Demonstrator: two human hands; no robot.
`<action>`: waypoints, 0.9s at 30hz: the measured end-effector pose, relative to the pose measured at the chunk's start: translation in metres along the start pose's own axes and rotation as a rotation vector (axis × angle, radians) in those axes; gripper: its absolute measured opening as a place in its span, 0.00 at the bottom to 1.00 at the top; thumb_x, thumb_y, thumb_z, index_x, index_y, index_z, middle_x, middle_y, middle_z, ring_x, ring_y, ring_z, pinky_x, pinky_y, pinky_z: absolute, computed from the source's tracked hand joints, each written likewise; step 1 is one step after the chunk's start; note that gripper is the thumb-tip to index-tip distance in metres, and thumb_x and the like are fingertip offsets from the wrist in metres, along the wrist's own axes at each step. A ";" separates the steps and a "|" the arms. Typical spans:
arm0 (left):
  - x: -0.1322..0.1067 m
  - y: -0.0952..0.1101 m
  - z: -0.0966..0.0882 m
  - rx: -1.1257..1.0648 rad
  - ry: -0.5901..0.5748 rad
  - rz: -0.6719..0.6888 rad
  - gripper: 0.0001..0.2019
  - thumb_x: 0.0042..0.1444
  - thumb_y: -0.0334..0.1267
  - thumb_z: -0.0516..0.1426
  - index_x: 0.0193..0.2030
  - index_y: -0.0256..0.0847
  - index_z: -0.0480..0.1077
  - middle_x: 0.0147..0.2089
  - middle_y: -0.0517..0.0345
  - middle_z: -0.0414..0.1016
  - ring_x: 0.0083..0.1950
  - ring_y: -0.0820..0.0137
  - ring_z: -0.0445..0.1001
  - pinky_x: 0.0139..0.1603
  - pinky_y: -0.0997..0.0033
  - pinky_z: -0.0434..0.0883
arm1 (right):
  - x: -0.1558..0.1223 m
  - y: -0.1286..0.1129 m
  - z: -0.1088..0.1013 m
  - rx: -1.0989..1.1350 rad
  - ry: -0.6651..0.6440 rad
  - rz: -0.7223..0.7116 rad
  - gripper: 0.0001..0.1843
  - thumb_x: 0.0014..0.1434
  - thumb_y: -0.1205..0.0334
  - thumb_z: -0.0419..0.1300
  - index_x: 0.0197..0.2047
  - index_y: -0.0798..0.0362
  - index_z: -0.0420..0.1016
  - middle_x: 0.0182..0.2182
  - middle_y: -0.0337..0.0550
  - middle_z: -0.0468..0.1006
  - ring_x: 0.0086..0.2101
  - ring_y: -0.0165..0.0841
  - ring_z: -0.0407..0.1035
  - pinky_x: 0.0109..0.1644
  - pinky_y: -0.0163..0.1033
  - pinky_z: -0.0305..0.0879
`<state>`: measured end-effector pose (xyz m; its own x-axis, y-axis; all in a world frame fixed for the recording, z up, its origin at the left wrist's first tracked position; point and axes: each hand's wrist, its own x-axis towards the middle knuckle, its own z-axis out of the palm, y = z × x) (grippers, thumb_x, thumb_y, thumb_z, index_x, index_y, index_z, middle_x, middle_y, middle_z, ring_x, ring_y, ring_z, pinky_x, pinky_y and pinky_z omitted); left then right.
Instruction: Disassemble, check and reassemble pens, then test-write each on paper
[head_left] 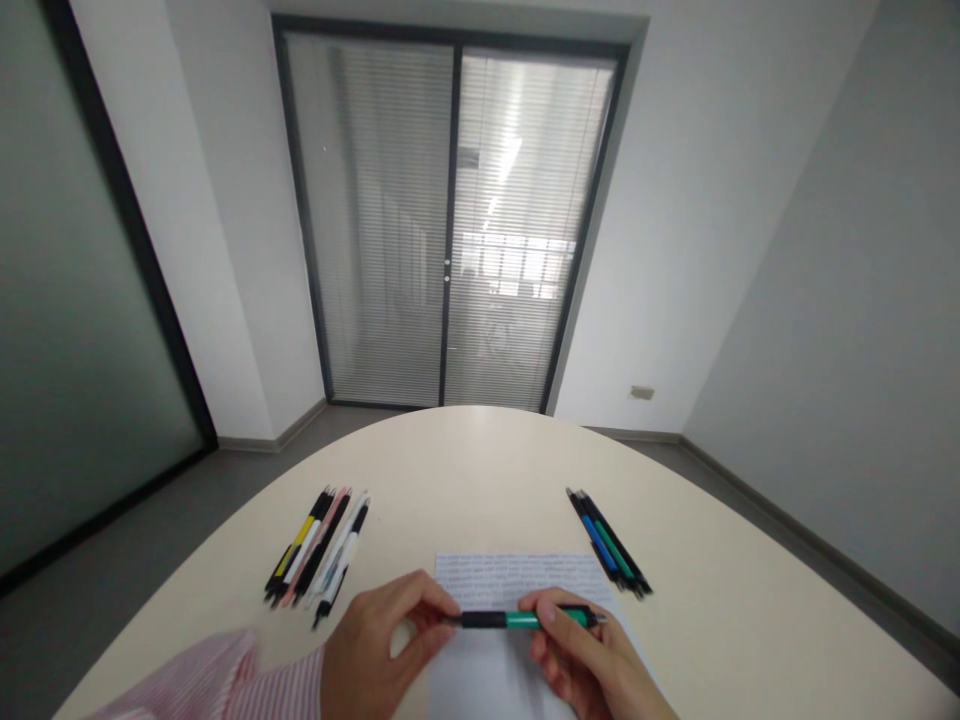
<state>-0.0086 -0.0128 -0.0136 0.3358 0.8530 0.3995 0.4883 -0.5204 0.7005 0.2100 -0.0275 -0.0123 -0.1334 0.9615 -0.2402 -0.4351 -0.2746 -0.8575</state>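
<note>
A black and green pen [517, 620] lies level between my two hands, above a sheet of paper [480, 680] with lines of writing across its upper part. My left hand [382, 635] pinches the pen's dark left end between thumb and fingertips. The green right part is gripped by my right hand [577, 645], with the thumb on top and fingers curled below. The silvery right end of the pen sticks out past the right thumb. Part of the paper is hidden under both hands.
Several pens [322, 550] in yellow, white, pink and black lie side by side at the left of the round table [480, 470]. Another few black, blue and green pens [609, 543] lie at the right. Beyond the table stands a glazed door [367, 220] with blinds.
</note>
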 end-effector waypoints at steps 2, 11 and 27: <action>0.002 0.001 0.000 -0.010 -0.019 -0.020 0.08 0.57 0.35 0.55 0.29 0.40 0.73 0.26 0.62 0.78 0.28 0.73 0.76 0.32 0.82 0.69 | 0.000 0.000 0.000 -0.002 0.005 0.000 0.16 0.43 0.55 0.72 0.31 0.59 0.79 0.18 0.39 0.73 0.18 0.23 0.62 0.21 0.27 0.59; 0.003 0.002 -0.001 0.004 0.022 -0.011 0.07 0.55 0.35 0.56 0.27 0.40 0.73 0.26 0.62 0.77 0.28 0.73 0.76 0.32 0.81 0.69 | 0.001 0.001 -0.001 0.023 -0.007 0.005 0.15 0.43 0.56 0.72 0.30 0.59 0.79 0.18 0.39 0.74 0.18 0.21 0.62 0.21 0.25 0.58; 0.006 0.001 0.000 -0.105 -0.063 -0.096 0.08 0.53 0.39 0.55 0.34 0.38 0.73 0.31 0.57 0.79 0.31 0.71 0.77 0.33 0.80 0.71 | 0.000 0.001 0.000 0.041 0.006 0.019 0.17 0.43 0.54 0.72 0.30 0.59 0.80 0.18 0.39 0.74 0.18 0.21 0.62 0.22 0.24 0.58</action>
<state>-0.0061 -0.0084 -0.0111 0.3428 0.8929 0.2919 0.4347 -0.4263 0.7933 0.2096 -0.0281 -0.0132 -0.1373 0.9560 -0.2592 -0.4688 -0.2933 -0.8332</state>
